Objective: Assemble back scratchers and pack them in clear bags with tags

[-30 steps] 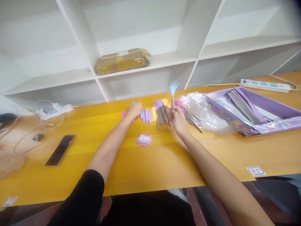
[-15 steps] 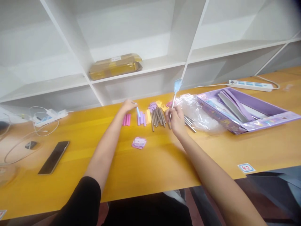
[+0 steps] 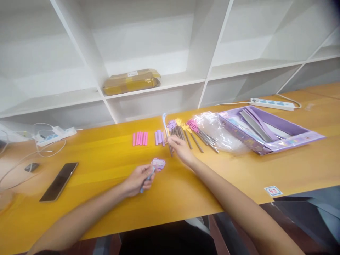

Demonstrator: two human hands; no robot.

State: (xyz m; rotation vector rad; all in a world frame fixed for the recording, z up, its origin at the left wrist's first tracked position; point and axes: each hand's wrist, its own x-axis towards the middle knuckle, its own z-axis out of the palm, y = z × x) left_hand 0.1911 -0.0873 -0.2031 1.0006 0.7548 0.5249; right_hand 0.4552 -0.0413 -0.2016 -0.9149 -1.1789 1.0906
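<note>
My left hand [image 3: 141, 179] is closed round a light blue tube [image 3: 151, 176], close to the small stack of purple cards [image 3: 158, 163] on the table. My right hand [image 3: 178, 146] pinches a thin metal rod with a light blue hand-shaped top [image 3: 164, 120], held upright beside the purple tubes [image 3: 159, 137]. Pink tubes [image 3: 140, 138] lie in a row further left. To the right are metal rods with purple, yellow [image 3: 186, 127] and pink hand-shaped tops [image 3: 192, 125], fanned out. My right fingers partly hide the orange and yellow tubes.
Clear plastic wrapping [image 3: 220, 131] lies beside an open purple box [image 3: 289, 141] on the right. A phone [image 3: 59, 182], cables and a power strip [image 3: 56, 136] are at left. Another power strip [image 3: 272, 103] sits at back right. A taped parcel [image 3: 132, 82] rests on the shelf.
My left hand has come back from the tubes towards the cards with a light blue tube. My right hand has moved left with the blue-topped rod.
</note>
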